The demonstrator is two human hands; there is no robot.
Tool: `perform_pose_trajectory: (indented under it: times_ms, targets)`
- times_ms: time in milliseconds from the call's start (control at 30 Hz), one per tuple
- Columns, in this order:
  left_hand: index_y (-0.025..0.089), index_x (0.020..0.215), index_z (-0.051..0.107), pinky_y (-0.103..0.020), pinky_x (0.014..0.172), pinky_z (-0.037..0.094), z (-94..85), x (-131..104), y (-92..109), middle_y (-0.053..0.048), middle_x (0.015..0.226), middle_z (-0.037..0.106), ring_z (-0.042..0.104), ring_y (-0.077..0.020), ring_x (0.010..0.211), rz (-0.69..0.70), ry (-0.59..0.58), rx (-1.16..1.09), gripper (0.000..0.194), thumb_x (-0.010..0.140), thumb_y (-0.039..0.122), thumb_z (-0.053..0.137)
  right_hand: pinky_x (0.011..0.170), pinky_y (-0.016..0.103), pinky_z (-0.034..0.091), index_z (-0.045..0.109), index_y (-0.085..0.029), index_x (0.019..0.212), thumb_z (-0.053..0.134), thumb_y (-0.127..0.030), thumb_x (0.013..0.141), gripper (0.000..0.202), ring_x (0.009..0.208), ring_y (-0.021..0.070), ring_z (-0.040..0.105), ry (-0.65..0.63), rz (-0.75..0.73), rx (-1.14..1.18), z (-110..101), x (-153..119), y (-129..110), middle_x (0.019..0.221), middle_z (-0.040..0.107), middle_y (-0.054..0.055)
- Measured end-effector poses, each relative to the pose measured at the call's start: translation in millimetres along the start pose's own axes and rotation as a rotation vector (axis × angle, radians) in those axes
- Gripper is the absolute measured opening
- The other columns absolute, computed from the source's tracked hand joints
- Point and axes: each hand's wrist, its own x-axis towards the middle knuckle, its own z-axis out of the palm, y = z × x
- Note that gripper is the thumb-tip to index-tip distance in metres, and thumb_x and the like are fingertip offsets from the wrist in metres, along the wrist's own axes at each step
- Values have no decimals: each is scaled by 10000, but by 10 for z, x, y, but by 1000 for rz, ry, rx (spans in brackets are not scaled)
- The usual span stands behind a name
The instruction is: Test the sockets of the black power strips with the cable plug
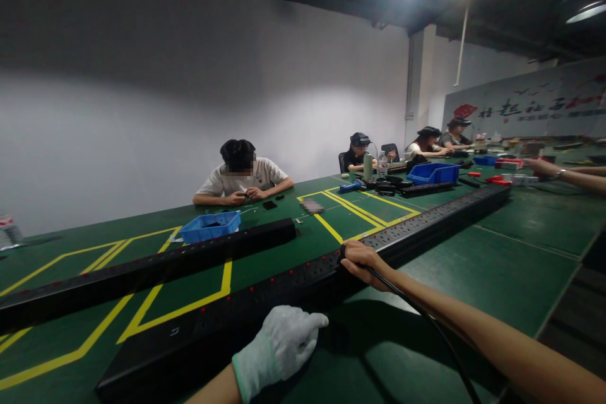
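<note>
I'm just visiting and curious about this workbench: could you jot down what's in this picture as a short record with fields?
Place: long green table with yellow lines
Left hand: in a pale glove, resting on the near side of the long black power strip
Right hand: bare, gripping the strip's edge, a black cable running along the forearm
Behind it: second black strip, blue bin
Others: several people seated at the far side

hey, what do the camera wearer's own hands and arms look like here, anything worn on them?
The left hand wears a pale, white-grey knitted work glove with a light green cuff edge at the wrist; the forearm behind it is bare, with no sleeve in view. The right hand is ungloved, and its forearm is bare too. A thin black cable runs alongside the right forearm. No watch or ring can be made out.
</note>
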Motion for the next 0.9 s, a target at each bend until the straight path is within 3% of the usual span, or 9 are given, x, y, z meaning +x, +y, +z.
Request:
perform_pose_trajectory:
  times_ms: [200, 900]
  targets:
    - [292, 1087, 527, -260, 572, 332, -13, 4, 11, 33, 707, 615, 541, -150, 595, -11, -8, -14, 304, 819, 191, 426, 823, 333, 382, 246, -215, 589, 369, -287, 928, 367, 603, 122, 332, -12, 25, -9, -9, 9, -56, 607, 312, -35]
    - [261, 1080, 537, -243, 569, 349, 1, -6, 0, 26, 683, 607, 543, -132, 586, 19, 55, 0, 296, 808, 182, 452, 826, 345, 381, 266, -217, 570, 379, -310, 925, 384, 588, 122, 313, 22, 28, 11, -8, 15, -89, 605, 311, -36]
